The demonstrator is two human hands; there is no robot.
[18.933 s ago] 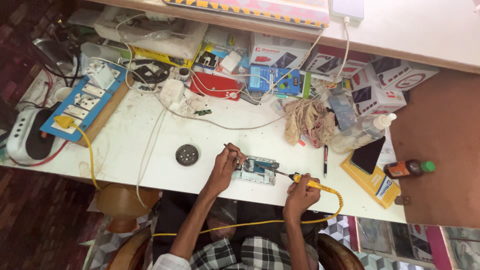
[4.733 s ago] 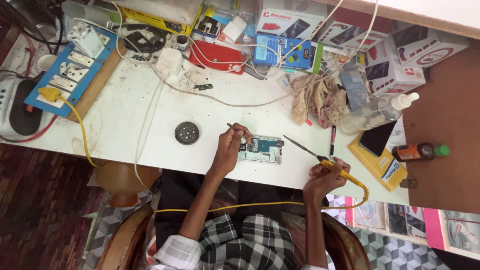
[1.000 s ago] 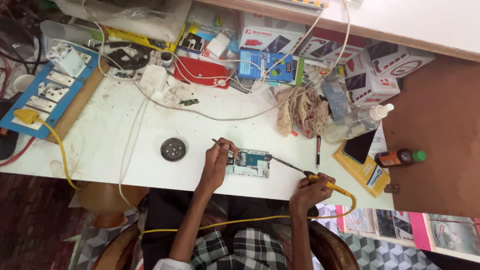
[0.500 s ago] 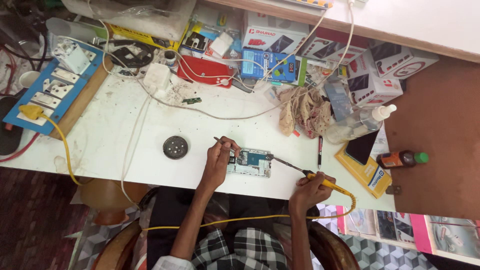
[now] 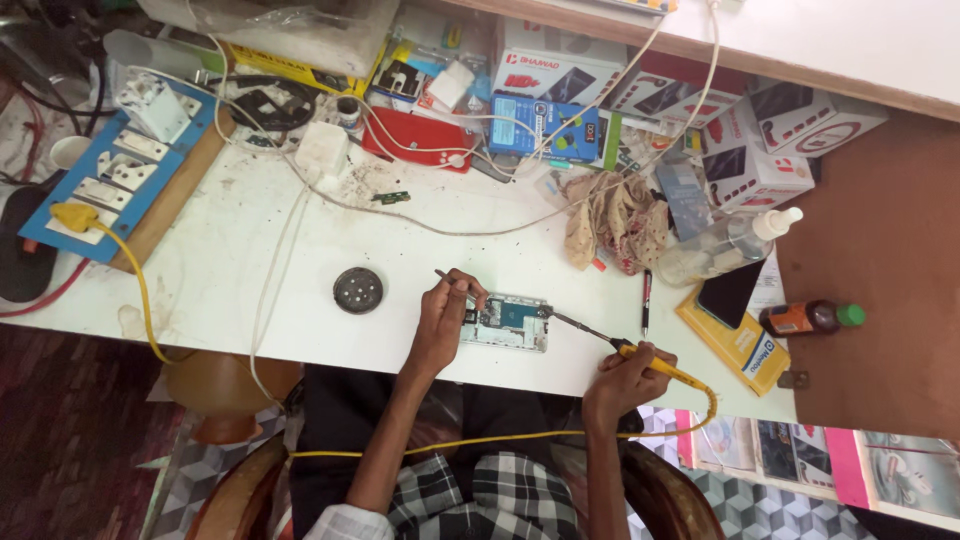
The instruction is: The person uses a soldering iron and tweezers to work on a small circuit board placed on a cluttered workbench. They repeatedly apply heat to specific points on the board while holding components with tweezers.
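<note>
Left hand (image 5: 440, 322): we pinch tweezers (image 5: 455, 286) over the opened phone (image 5: 508, 324).
Right hand (image 5: 622, 378): we grip the soldering iron (image 5: 610, 343).
Amber bottle (image 5: 808, 318): capped, at 3 o'clock, contents unclear.

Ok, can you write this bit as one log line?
left hand: holds tweezers | right hand: holds soldering iron | iron tip on opened phone

A stained white bench (image 5: 250, 290) crosses the frame; brown wood panel (image 5: 880, 300) at right, patterned tile floor (image 5: 190, 480) at lower left.
</note>
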